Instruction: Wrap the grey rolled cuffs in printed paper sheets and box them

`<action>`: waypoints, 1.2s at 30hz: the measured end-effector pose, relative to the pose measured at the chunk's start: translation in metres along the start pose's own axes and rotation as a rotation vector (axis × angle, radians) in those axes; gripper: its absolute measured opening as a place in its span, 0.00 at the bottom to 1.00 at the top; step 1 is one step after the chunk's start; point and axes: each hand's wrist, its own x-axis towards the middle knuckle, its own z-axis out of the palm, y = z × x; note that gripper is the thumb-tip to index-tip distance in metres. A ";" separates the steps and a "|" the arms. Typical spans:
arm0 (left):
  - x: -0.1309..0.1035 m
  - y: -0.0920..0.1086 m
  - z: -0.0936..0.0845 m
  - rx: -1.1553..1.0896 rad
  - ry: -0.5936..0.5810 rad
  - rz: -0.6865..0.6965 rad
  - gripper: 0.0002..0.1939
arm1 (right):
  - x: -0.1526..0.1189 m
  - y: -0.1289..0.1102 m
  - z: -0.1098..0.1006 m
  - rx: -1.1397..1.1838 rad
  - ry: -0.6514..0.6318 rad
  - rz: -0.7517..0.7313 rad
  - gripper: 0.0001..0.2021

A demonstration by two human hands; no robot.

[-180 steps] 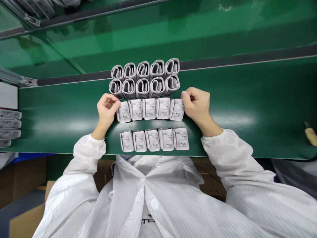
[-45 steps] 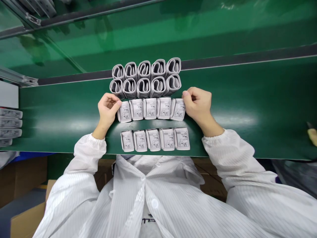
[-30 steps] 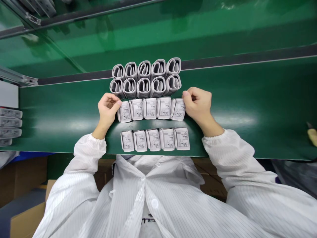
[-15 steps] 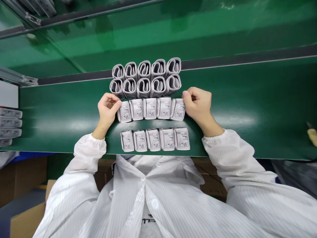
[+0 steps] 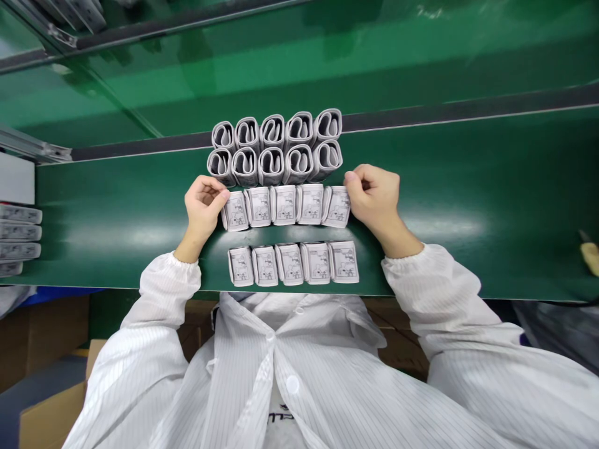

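Observation:
A middle row of several folded printed papers (image 5: pixel 283 205) lies on the green table, squeezed between my two hands. My left hand (image 5: pixel 204 201) pinches the left end of that row with thumb and fingertips. At its right end, my right hand (image 5: pixel 373 192) is closed, thumb and bent forefinger on the edge of the last folded paper. Behind them stand two rows of rolled papers (image 5: pixel 271 163), their curled ends facing up. Nearer my body lies another row of folded papers (image 5: pixel 291 264), touched by neither hand.
On the far left of the green table (image 5: pixel 444 187) are stacked printed bundles (image 5: pixel 19 232) beside a white box (image 5: pixel 17 178). A tool with a yellow handle (image 5: pixel 590 257) lies at the right edge. An open cardboard box (image 5: pixel 53 415) is below left.

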 end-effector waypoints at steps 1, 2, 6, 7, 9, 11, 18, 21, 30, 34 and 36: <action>0.000 0.000 0.000 0.001 0.000 -0.002 0.24 | 0.000 -0.001 0.000 0.000 -0.002 0.002 0.24; 0.000 0.000 0.000 0.001 0.001 -0.004 0.24 | 0.000 -0.001 -0.001 0.000 -0.005 0.004 0.24; 0.000 0.000 0.001 -0.005 0.003 -0.008 0.24 | 0.001 -0.003 -0.001 -0.012 -0.018 0.025 0.25; 0.000 0.000 0.001 -0.007 0.004 -0.009 0.24 | 0.001 -0.003 -0.001 -0.013 -0.019 0.028 0.25; 0.000 0.000 0.001 -0.010 0.007 -0.012 0.24 | 0.001 -0.004 -0.001 -0.009 -0.016 0.027 0.25; 0.000 0.000 0.001 -0.010 0.012 -0.013 0.25 | 0.001 -0.004 -0.001 -0.008 -0.014 0.030 0.25; 0.000 0.002 0.002 0.007 0.022 -0.036 0.27 | 0.001 -0.005 -0.002 -0.025 -0.022 0.052 0.25; 0.000 0.002 0.002 0.008 0.021 -0.035 0.27 | 0.001 -0.005 -0.002 -0.021 -0.023 0.061 0.25; 0.000 0.000 0.001 -0.013 0.007 -0.013 0.25 | 0.001 -0.003 -0.001 0.010 -0.007 0.034 0.25; -0.001 0.001 0.001 -0.009 0.010 -0.017 0.25 | 0.001 -0.005 -0.001 -0.007 -0.013 0.051 0.24; -0.001 0.001 0.001 -0.012 0.007 -0.012 0.24 | 0.001 -0.005 -0.001 0.006 -0.005 0.036 0.25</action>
